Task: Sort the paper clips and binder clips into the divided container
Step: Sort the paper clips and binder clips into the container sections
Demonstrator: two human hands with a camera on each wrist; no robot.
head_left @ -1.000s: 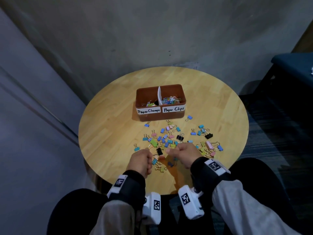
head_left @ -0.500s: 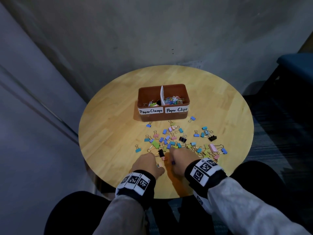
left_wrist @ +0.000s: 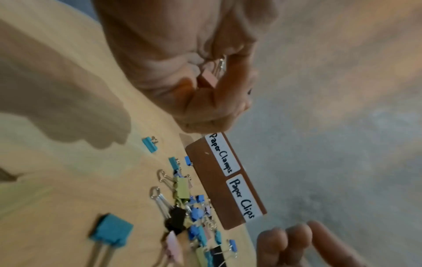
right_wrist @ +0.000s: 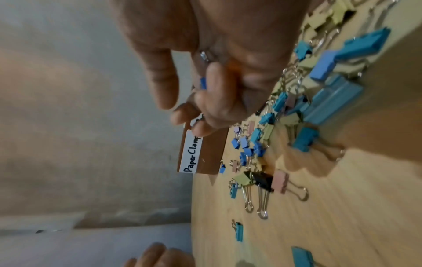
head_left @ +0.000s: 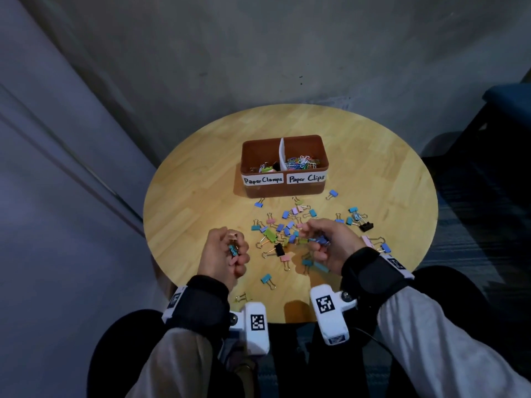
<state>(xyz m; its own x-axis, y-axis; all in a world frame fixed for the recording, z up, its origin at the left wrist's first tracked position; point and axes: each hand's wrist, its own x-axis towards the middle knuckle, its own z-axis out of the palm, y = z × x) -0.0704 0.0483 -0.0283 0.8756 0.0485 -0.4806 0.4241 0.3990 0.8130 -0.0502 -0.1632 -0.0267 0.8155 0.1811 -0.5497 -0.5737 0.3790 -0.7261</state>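
Note:
A brown divided container [head_left: 304, 189] stands mid-table, labelled "Paper Clamps" on the left and "Paper Clips" on the right. A few binder clips lie in its left half and coloured paper clips [head_left: 301, 162] in its right half. Loose binder clips [head_left: 283, 234] are scattered in front of it. My left hand [head_left: 234, 248] is lifted left of the pile, fingers curled round a teal and a pink binder clip [left_wrist: 209, 77]. My right hand [head_left: 316, 242] hovers over the pile and grips small blue binder clips [right_wrist: 202, 83].
The round wooden table [head_left: 186, 196] ends just in front of my wrists, with my knees below it. One teal clip [head_left: 267, 278] lies near that front edge and a black clip [head_left: 366, 226] at the right. A dark blue seat [head_left: 508, 96] stands to the right, a grey wall behind.
Both hands were palm-down on the pile; they have now lifted and turned inward, each holding binder clips. The left hand has moved left, away from the pile.

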